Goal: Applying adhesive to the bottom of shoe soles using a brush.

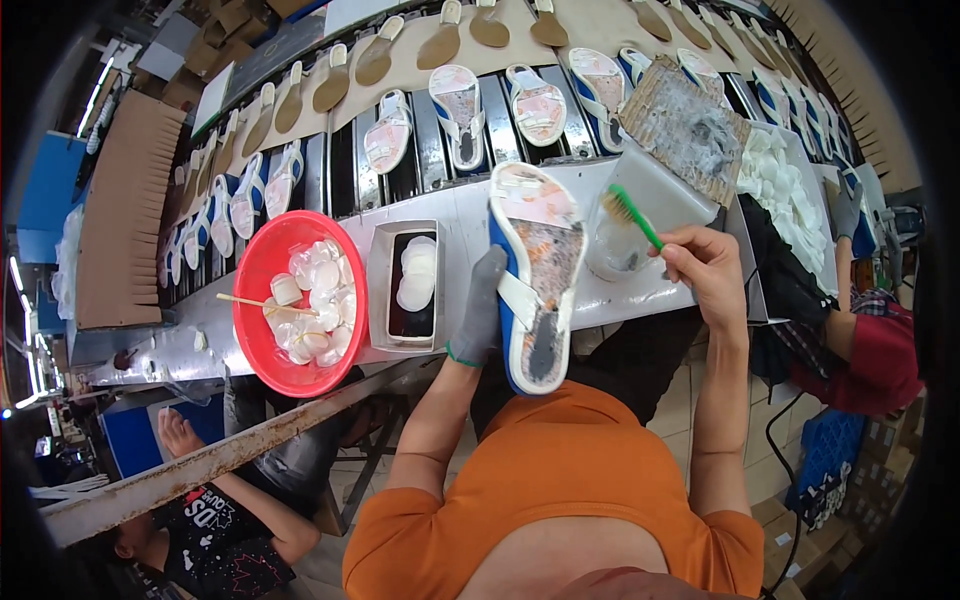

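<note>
One sandal (545, 275), top uncovered, is gripped in L hand (480, 305), R hand (705, 265) pinches brush (640, 222) at tub (608, 255), & afaict I've insoles (440, 47) lying unfitted.

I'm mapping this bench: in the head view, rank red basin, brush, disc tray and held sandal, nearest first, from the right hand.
1. Brush, in the right hand
2. Sandal, in the left hand
3. Disc tray, left of the sandal
4. Red basin, left of the tray
</note>
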